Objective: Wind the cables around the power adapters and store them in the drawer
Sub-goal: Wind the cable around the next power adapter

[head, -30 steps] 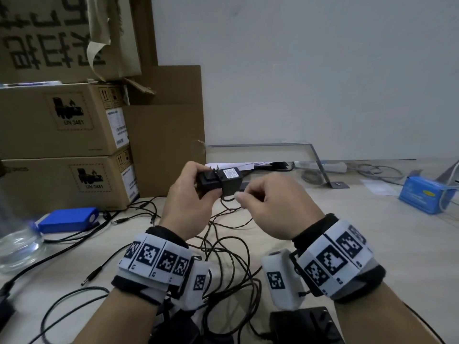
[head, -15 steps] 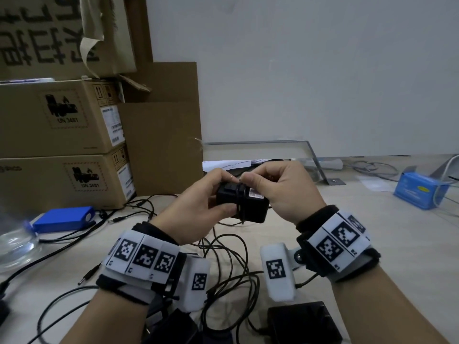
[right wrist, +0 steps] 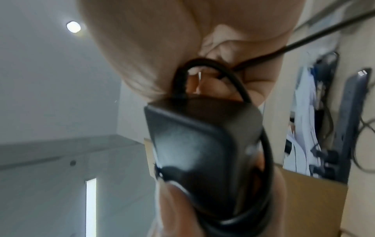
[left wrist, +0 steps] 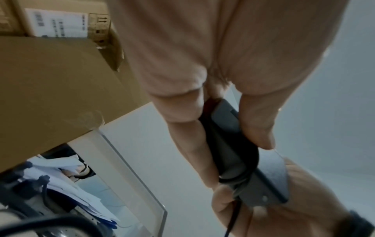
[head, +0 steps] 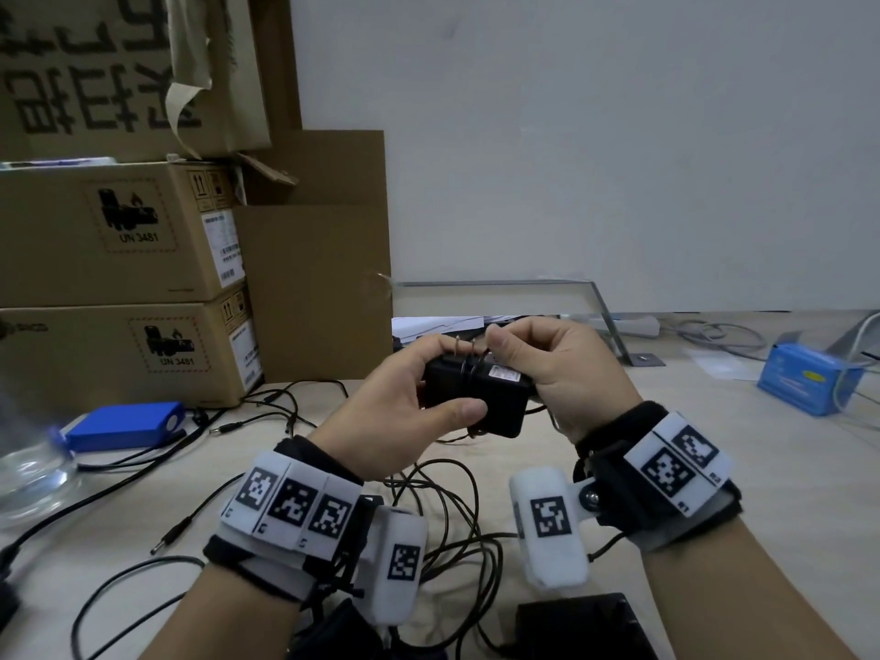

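Adapter [head: 476, 403] sits mid-frame in the head view, raised off the tabletop [head: 714, 469], its long axis running left to right between both hands. Left hand [head: 405, 412] clamps the block's left end, thumb across the near face and fingers behind. Right hand [head: 562, 373] hovers at the upper right corner, pinching the cable [head: 469, 362] where two or three turns already cross the short way over the body beside the prongs. From there the slack drops toward the tangle of loose cables [head: 452, 526] lower in the frame. Each coming wrap, I judge, must pass crosswise to that long axis, led by the right hand. No drawer is visible.
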